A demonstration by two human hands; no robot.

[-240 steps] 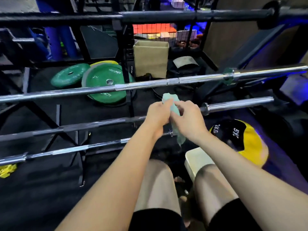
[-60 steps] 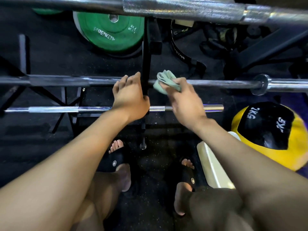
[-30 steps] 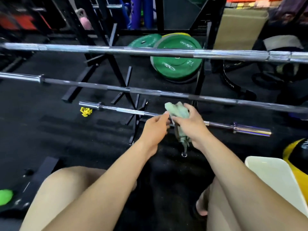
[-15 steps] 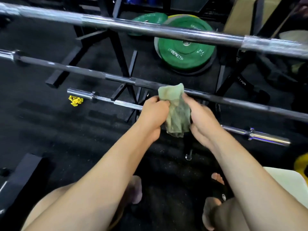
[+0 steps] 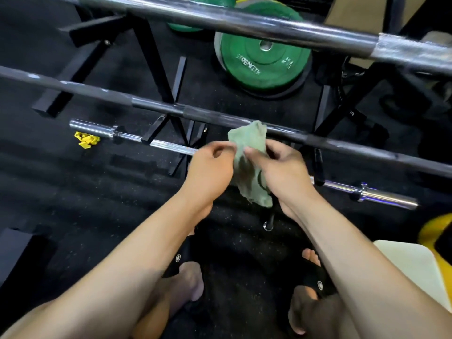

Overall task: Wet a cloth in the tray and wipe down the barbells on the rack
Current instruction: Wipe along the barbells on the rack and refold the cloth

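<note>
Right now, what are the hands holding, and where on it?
Both hold the green cloth. The left hand pinches its upper left edge; the right hand grips its right side, the lower end hanging free.

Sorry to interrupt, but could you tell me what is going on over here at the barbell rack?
A person is crouched in front of a rack of barbells, holding a pale green cloth in both hands. The left hand pinches its upper edge while the right hand grips its side, so the cloth hangs between them, just in front of the dark middle barbell. It is not pressed to any bar right now. A white tray sits by the right arm.
</note>
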